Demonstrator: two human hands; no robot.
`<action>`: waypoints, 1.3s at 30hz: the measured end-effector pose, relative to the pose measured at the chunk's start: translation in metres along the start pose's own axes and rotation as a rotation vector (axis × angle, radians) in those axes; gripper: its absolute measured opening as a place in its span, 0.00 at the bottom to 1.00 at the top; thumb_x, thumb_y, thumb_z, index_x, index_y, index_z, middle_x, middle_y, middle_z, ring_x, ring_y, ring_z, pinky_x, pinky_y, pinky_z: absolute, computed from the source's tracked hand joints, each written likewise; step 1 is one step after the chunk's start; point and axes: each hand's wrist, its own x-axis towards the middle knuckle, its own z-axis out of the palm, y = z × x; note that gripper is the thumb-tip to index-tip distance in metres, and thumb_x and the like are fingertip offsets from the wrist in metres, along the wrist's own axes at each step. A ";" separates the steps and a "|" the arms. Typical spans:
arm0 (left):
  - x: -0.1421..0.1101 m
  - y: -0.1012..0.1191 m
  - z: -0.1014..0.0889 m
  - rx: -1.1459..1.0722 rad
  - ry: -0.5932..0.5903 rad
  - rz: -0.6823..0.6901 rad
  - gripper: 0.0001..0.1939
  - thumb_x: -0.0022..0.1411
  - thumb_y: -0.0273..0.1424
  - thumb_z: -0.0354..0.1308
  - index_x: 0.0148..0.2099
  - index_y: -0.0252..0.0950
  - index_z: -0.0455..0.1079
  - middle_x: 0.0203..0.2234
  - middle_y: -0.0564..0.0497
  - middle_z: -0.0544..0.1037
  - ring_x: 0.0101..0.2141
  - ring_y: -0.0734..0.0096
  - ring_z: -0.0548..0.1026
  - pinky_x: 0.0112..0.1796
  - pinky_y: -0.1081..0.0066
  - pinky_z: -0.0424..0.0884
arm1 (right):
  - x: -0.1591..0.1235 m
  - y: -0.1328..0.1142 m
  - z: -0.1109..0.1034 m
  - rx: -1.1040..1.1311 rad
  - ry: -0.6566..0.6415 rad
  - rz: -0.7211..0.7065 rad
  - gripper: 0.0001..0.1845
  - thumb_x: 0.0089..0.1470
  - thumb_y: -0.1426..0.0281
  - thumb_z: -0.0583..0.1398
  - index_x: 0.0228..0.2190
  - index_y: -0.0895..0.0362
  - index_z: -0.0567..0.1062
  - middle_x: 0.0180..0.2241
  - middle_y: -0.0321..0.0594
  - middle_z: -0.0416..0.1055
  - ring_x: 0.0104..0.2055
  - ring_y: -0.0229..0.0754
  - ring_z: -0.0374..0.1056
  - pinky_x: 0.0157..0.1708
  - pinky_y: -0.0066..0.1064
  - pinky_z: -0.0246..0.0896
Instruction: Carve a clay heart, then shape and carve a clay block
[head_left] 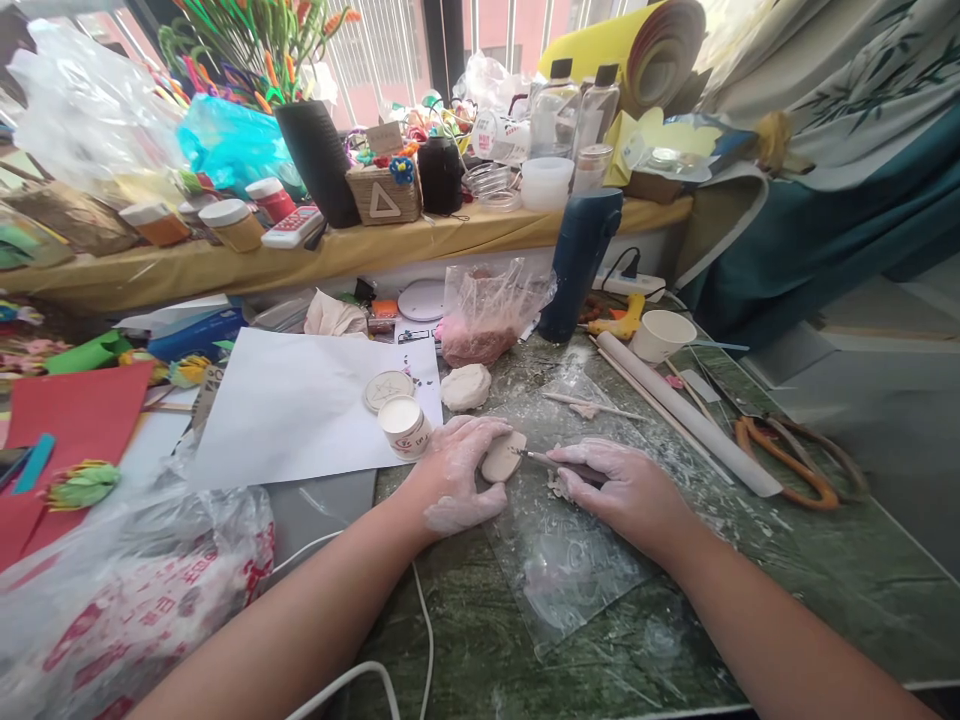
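A flat, rounded piece of pale clay (501,462) lies on a clear plastic sheet (570,590). My left hand (457,478), whitened with powder, curves its thumb and fingers around the clay's left side and steadies it. In my right hand (626,485), also powdery, is a slim carving tool (547,461) with a metal tip, which meets the clay's right edge. Small clay scraps (555,485) sit just under the tool. Beyond my left hand rests a white lump of clay (466,386). An open white jar (405,425) stands beside it, near a round lid (388,390).
White paper (315,400) spreads to the left. A dark blue flask (581,265) stands behind, beside a bag of reddish clay (487,335). On the right are a white roller (686,412), a paper cup (664,335) and orange-handled scissors (784,465). A white cable (424,610) runs near my left forearm.
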 end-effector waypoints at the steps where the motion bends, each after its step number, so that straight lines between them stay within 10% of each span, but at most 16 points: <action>1: 0.000 0.000 0.000 -0.001 -0.002 0.000 0.33 0.50 0.28 0.61 0.61 0.38 0.66 0.58 0.43 0.75 0.58 0.51 0.71 0.60 0.52 0.66 | 0.000 0.000 0.000 0.000 -0.001 0.001 0.14 0.60 0.68 0.60 0.44 0.47 0.83 0.46 0.36 0.83 0.49 0.47 0.78 0.51 0.39 0.72; 39: 0.000 0.001 -0.001 -0.015 0.005 -0.006 0.33 0.50 0.27 0.62 0.60 0.40 0.67 0.57 0.44 0.75 0.57 0.50 0.72 0.60 0.50 0.67 | 0.000 -0.004 0.000 -0.014 -0.052 -0.084 0.14 0.60 0.67 0.60 0.44 0.47 0.84 0.41 0.36 0.84 0.44 0.46 0.78 0.47 0.36 0.72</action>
